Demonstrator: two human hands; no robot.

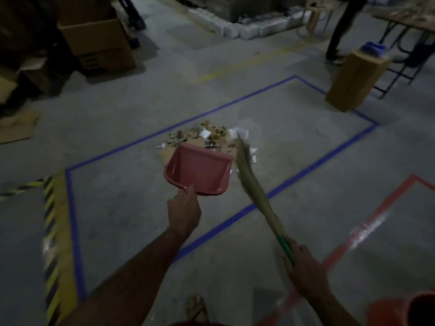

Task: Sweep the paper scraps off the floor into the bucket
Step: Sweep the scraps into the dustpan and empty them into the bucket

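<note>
Left hand [184,211] gripping pink dustpan [199,169], right hand [306,271] gripping broom [247,168] beside paper scraps [207,135]; no legible writing.

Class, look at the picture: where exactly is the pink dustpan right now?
In the head view the pink dustpan sits at centre, held by the left hand, just in front of the paper scraps, with the broom on its right.

Pink dustpan [200,171], blue floor tape [313,164]
</note>
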